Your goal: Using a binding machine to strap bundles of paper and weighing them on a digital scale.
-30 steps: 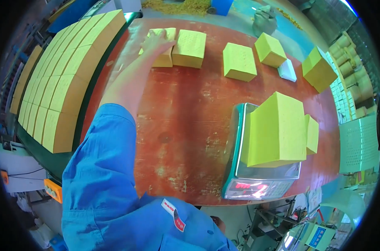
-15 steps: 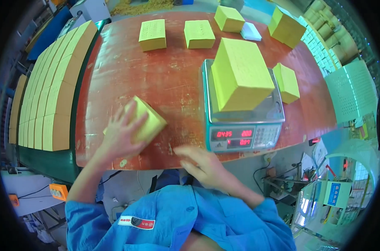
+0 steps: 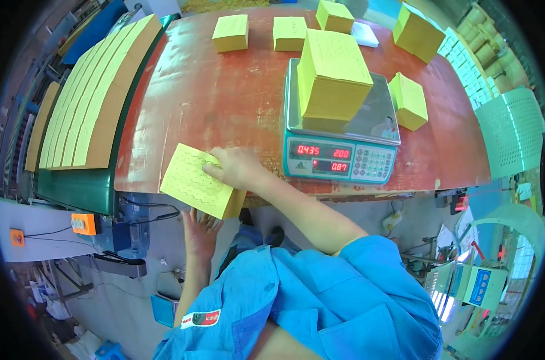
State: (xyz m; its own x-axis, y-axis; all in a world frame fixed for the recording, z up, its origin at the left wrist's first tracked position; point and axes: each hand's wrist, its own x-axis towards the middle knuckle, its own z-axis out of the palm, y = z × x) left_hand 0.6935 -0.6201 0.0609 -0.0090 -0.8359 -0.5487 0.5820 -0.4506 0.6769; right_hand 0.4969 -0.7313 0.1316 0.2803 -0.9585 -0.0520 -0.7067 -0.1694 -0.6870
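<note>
A block-shaped stack of yellow paper [image 3: 194, 177], with wavy marks over its top sheet, juts past the table's near edge. At its right corner my right hand [image 3: 237, 168] grips it, thumb on the top and the other fingers mostly hidden behind. Below the stack's near edge is my left hand [image 3: 200, 231], its fingers spread and stretched up to the paper; whether they bear its weight I cannot tell. Right of both hands, a taller yellow paper stack [image 3: 335, 72] rests on a digital scale [image 3: 338, 159] with lit red digits.
Several smaller yellow stacks, one of them a near-square stack [image 3: 230, 33], stand along the far side of the red table [image 3: 224, 90]. Another stack [image 3: 409, 101] leans beside the scale. Long rows of yellow stacks [image 3: 95, 102] lie on a green belt [image 3: 74, 189] at left.
The paper stack has turned and come toward me, over the table edge. My right hand has crossed left and taken hold of it; my left hand has dropped from its top to below it.
</note>
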